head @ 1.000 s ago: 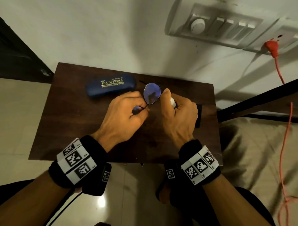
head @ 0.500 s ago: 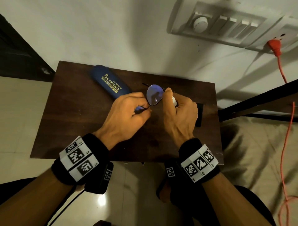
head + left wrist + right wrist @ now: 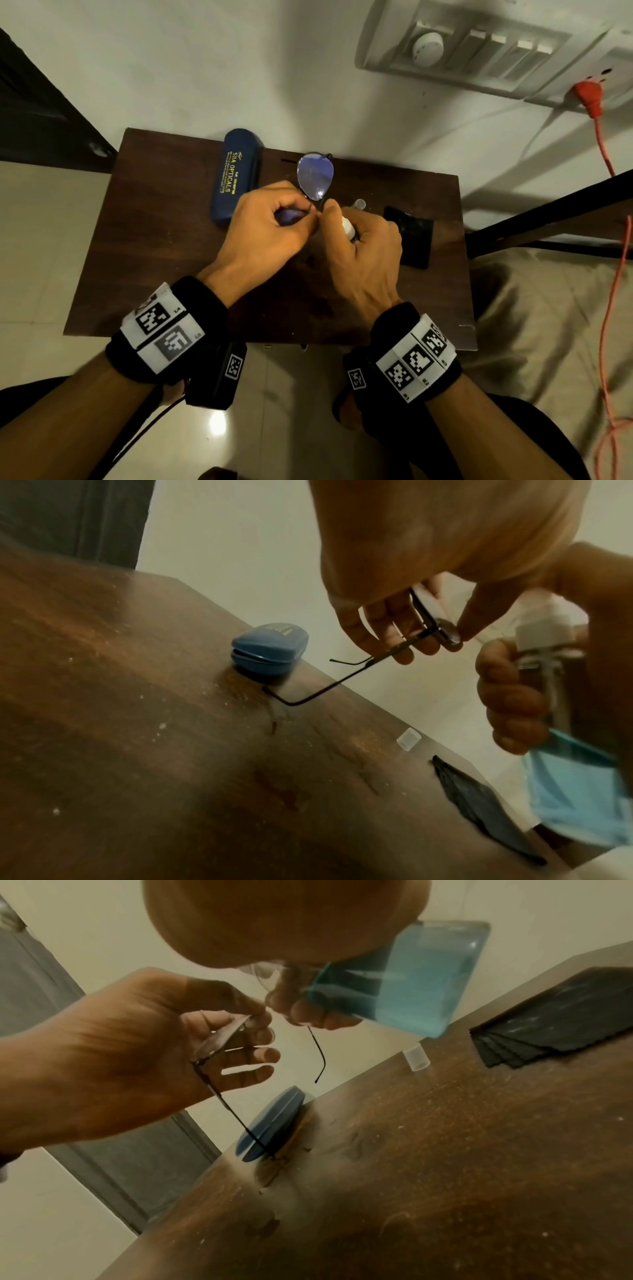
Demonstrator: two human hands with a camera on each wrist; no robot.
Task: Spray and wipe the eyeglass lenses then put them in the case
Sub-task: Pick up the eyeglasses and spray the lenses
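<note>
Overhead, dusty brown table against pale wall; left grip pinching eyeglasses, right grip clutching spray bottle.

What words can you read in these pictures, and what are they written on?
"SIIA OPTICALS": gold letters on the lid of the blue glasses case.
Smaller gold lines beside it on the case: too small to read.
Tiny codes on the wrist band tags: too blurred to read.
Spray bottle: no words show.
</note>
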